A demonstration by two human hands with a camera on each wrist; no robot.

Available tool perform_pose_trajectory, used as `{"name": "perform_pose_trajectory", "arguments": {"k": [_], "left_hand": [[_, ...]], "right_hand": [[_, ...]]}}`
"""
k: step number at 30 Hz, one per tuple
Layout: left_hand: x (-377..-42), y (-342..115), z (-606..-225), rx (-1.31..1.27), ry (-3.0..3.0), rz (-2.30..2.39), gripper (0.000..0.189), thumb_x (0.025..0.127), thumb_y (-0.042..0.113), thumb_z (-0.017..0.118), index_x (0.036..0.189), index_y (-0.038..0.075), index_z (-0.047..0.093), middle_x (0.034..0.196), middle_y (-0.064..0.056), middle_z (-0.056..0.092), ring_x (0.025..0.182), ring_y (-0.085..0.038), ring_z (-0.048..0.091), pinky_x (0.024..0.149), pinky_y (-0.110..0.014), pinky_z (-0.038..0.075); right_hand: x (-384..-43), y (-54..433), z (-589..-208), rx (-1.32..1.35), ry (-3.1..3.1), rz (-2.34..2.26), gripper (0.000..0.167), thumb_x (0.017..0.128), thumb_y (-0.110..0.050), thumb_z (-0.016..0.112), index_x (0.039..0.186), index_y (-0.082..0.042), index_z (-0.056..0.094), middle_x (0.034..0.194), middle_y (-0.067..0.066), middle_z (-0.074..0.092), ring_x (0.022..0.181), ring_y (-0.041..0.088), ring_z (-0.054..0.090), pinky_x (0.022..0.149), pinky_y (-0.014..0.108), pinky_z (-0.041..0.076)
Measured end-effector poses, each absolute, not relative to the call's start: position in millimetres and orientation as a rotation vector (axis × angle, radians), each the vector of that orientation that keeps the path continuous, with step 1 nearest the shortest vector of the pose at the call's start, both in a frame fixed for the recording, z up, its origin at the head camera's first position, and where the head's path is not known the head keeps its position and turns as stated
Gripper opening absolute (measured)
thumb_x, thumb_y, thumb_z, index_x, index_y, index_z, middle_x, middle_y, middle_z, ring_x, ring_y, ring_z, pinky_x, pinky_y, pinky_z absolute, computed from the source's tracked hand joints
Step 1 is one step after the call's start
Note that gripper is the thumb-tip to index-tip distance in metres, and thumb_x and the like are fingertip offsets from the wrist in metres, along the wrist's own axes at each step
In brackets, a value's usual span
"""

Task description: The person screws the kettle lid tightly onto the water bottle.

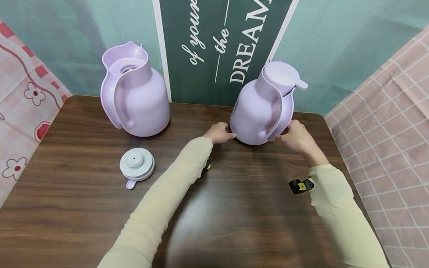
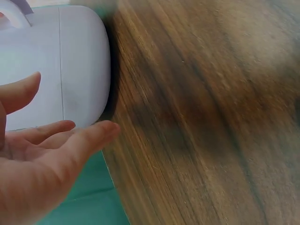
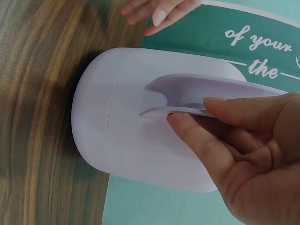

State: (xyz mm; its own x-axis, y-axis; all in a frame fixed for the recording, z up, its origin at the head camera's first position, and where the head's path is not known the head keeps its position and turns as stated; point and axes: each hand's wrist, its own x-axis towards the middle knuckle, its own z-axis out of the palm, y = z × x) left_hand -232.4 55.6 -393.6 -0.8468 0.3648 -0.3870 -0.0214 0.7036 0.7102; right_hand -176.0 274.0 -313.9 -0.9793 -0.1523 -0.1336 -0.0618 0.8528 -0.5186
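A lilac thermos jug (image 1: 253,111) with its lid (image 1: 281,75) on stands at the back right of the table. My right hand (image 1: 296,136) pinches the edge of its handle (image 3: 180,111) low down, between thumb and fingers. Beside the jug's base on the left is my left hand (image 1: 219,133), thumb and fingers spread apart. In the left wrist view, the fingers (image 2: 89,140) extend near the jug's bottom (image 2: 84,70); whether they touch it I cannot tell. The right wrist view shows the left hand (image 3: 164,11) apart from the jug.
A second lilac thermos jug (image 1: 144,99), its top uncovered, stands at the back left. A white stopper lid (image 1: 137,163) with a lilac tab lies in front of it on the brown wooden table (image 1: 71,207). Cloth hangs behind the table, including a green lettered panel (image 1: 202,81).
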Motion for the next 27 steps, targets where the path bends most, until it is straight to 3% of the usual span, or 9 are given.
{"name": "perform_pose_trajectory", "arguments": {"k": [3, 9, 22, 27], "left_hand": [[-228, 50, -394, 0.251, 2.39, 0.99, 0.058, 0.091, 0.031, 0.053, 0.137, 0.0, 0.036, 0.14, -0.014, 0.038, 0.129, -0.026, 0.031, 0.101, -0.037, 0.03], [-218, 40, -390, 0.239, 2.377, 0.933, 0.056, 0.09, 0.033, 0.055, 0.133, -0.001, 0.042, 0.136, -0.015, 0.042, 0.124, -0.028, 0.038, 0.098, -0.038, 0.035], [-198, 25, -386, 0.243, 2.478, 0.812, 0.052, 0.089, 0.031, 0.057, 0.129, -0.001, 0.047, 0.13, -0.016, 0.048, 0.121, -0.03, 0.041, 0.097, -0.038, 0.035], [-193, 19, -390, 0.236, 2.473, 0.808, 0.052, 0.089, 0.03, 0.058, 0.129, -0.001, 0.048, 0.13, -0.016, 0.048, 0.122, -0.031, 0.04, 0.097, -0.04, 0.035]], "right_hand": [[-175, 274, -316, -0.189, 2.876, -0.799, 0.017, 0.076, -0.008, 0.067, 0.09, 0.002, 0.064, 0.082, 0.015, 0.065, 0.072, 0.024, 0.055, 0.067, 0.037, 0.043], [-171, 276, -318, -0.207, 2.836, -0.81, 0.017, 0.077, -0.007, 0.067, 0.09, 0.005, 0.066, 0.078, 0.014, 0.067, 0.068, 0.015, 0.058, 0.064, 0.032, 0.045], [-156, 280, -343, -0.211, 2.605, -0.88, 0.027, 0.082, -0.013, 0.063, 0.101, 0.007, 0.063, 0.085, 0.009, 0.069, 0.074, 0.018, 0.061, 0.063, 0.03, 0.048], [-151, 271, -355, -0.29, 2.547, -0.833, 0.026, 0.084, -0.012, 0.062, 0.103, 0.007, 0.063, 0.087, 0.008, 0.068, 0.08, 0.017, 0.061, 0.069, 0.03, 0.046]]}}
